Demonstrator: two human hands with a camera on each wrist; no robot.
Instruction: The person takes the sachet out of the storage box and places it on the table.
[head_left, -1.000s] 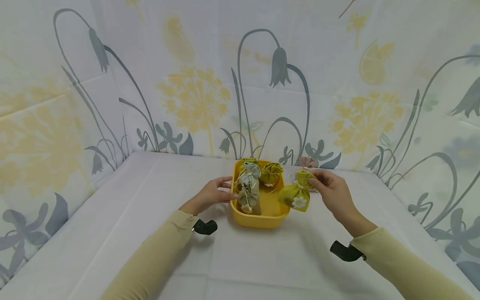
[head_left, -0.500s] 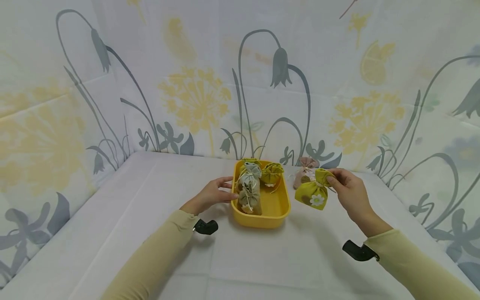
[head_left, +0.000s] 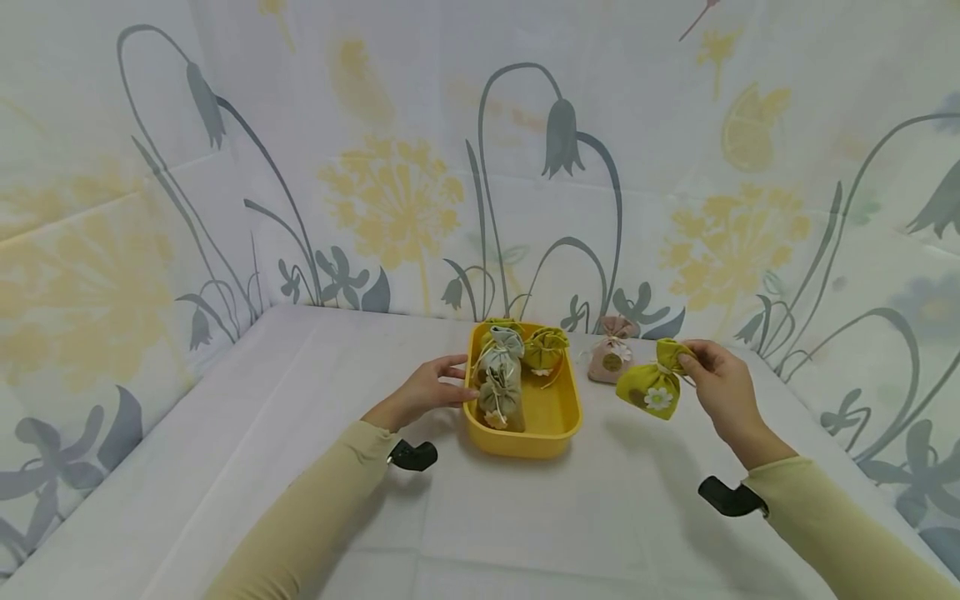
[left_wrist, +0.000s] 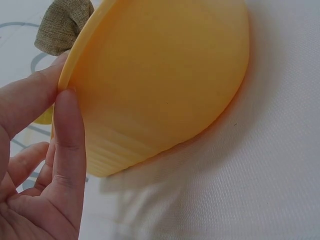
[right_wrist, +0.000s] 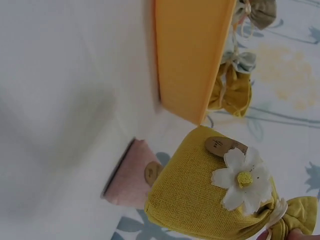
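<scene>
A yellow tray [head_left: 558,417] stands on the white table and holds several small cloth pouches [head_left: 501,375]. My left hand [head_left: 435,387] touches the tray's left rim [left_wrist: 82,55] with straight fingers. My right hand [head_left: 716,379] pinches the tied neck of a yellow-green pouch with a white flower [head_left: 652,390] and holds it above the table, to the right of the tray. The same flower pouch [right_wrist: 215,190] hangs close in the right wrist view. A pink pouch [head_left: 611,360] stands upright on the table between the tray and the held pouch.
A flower-printed cloth wall [head_left: 390,183] closes the table at the back and on both sides. The table [head_left: 525,517] is covered in white cloth. In the right wrist view the pink pouch [right_wrist: 131,175] and the tray's side [right_wrist: 192,55] lie near the held pouch.
My right hand has carried the yellow-green flower pouch to the right, away from the tray's right edge, uncovering the pink pouch. The left hand stays on the tray rim.
</scene>
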